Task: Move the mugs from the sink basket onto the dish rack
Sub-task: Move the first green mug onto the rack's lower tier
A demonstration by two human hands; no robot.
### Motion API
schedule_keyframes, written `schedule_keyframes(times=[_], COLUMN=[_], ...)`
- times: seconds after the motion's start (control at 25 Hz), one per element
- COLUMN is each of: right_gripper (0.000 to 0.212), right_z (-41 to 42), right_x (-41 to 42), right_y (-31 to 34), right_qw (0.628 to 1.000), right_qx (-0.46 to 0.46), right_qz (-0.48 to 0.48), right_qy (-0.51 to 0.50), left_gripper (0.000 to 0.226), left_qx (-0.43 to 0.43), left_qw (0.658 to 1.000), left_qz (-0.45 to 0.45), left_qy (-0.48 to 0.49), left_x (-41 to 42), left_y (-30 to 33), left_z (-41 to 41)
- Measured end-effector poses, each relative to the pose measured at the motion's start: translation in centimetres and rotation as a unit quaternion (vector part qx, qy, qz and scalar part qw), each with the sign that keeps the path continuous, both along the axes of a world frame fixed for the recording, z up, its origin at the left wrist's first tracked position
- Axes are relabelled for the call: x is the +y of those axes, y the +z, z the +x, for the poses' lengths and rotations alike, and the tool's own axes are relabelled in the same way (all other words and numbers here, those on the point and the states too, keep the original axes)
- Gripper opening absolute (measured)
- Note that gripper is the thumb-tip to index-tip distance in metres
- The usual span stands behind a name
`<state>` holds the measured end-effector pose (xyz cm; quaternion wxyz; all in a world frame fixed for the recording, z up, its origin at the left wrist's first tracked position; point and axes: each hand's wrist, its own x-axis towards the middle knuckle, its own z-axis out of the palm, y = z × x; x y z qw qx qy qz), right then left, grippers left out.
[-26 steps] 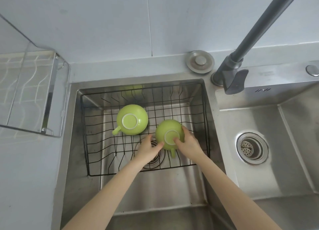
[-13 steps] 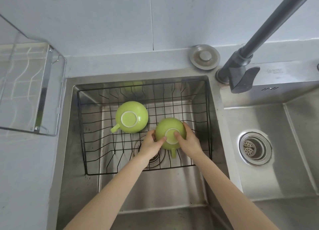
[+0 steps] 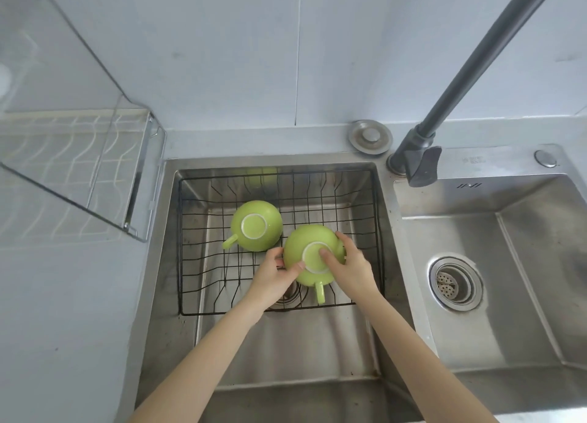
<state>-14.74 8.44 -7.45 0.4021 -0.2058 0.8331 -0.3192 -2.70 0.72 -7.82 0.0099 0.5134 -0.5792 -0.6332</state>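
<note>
Two green mugs sit upside down in the black wire sink basket (image 3: 187, 248). The left mug (image 3: 256, 225) rests on the wire floor with its handle to the lower left. The right mug (image 3: 309, 251) has its handle towards me and appears raised a little off the wire. My left hand (image 3: 273, 273) clasps its left side and my right hand (image 3: 349, 263) its right side, fingers over the white base. The dish rack (image 3: 79, 165) stands on the counter at the left, with nothing on it.
The basket sits in the left steel sink basin (image 3: 286, 359). A dark faucet (image 3: 444, 104) arches overhead on the right. The right basin has a drain strainer (image 3: 454, 284). A round metal cap (image 3: 370, 136) lies on the back ledge.
Both hands have closed further around the right mug, and it appears larger and a little higher than before. The left mug has stayed in place.
</note>
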Motion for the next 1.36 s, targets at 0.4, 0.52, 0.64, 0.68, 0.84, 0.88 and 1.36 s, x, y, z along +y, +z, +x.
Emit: schedule_keyframes(times=[0.4,0.52,0.64,0.68,0.84,0.88,1.36], right_gripper=[0.061,0.077,0.092,0.093,0.090,0.089,0.093], right_z=[3.3,5.0,6.8,7.4,10.8,11.7,23.5], right_x=[2.7,3.7,4.3,4.5,4.3,4.0,-3.2], right_y=[6.7,9.2,10.9,11.2,12.1,12.3,13.2], right_qw=[0.997,0.993,0.988,0.986,0.981,0.980,0.970], right_qx=[0.043,0.057,0.071,0.077,0.099,0.101,0.123], right_qz=[-0.044,-0.057,-0.059,-0.063,-0.081,-0.082,-0.076], right_qy=[0.043,0.089,0.126,0.133,0.146,0.150,0.197], left_gripper=[0.088,0.091,0.090,0.089,0.097,0.098,0.096], left_qx=[0.048,0.051,0.075,0.082,0.072,0.070,0.047], left_qw=[0.973,0.959,0.945,0.942,0.930,0.930,0.937], left_qz=[-0.189,-0.242,-0.276,-0.278,-0.298,-0.300,-0.327], left_qy=[-0.126,-0.139,-0.159,-0.168,-0.205,-0.202,-0.114], left_x=[1.9,2.0,1.7,1.7,1.2,1.1,-4.5], left_y=[4.8,6.8,8.2,8.6,9.6,9.8,10.1], left_z=[4.9,6.5,8.3,8.9,12.2,13.1,25.6])
